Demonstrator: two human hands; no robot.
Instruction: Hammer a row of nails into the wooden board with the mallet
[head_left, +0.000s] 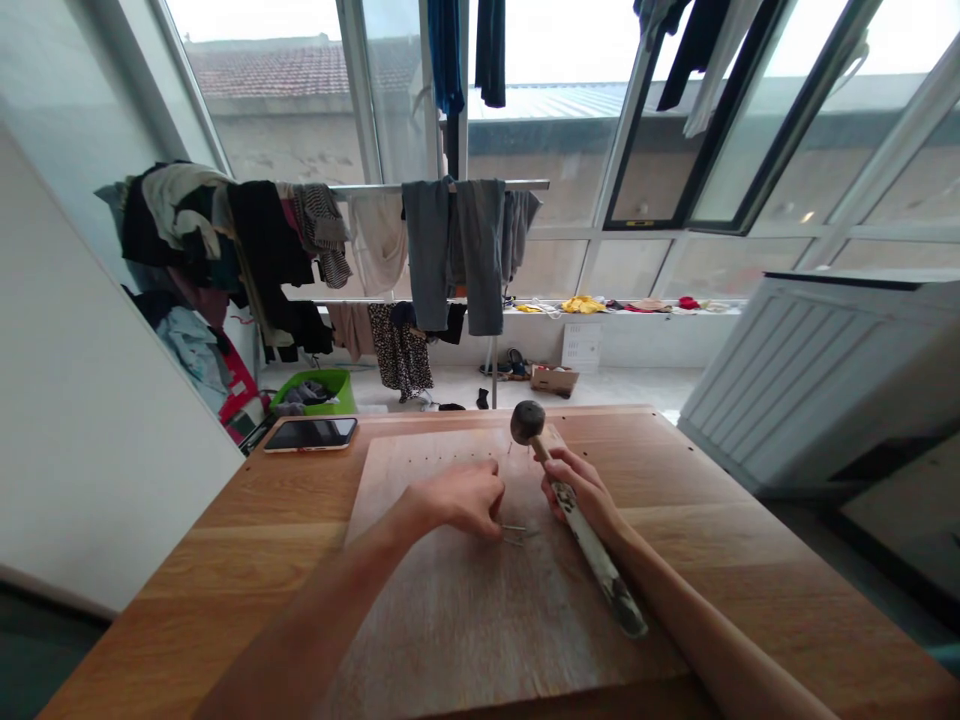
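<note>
A pale wooden board (465, 610) lies on a wooden table (247, 560), with a row of small nails or holes along its far edge. My right hand (581, 490) is wrapped round the handle of a hammer (570, 505), whose dark head (527, 421) is raised over the board's far part. My left hand (465, 497) rests on the board with its fingers curled, pinching at a few thin nails (516, 533) that lie just to its right.
A phone (310, 433) lies at the table's far left corner. Beyond the table stand a clothes rack with hanging garments (450, 250), a green basket (319, 392), a cardboard box (553, 379) and large windows. A white panel (817, 370) stands at the right.
</note>
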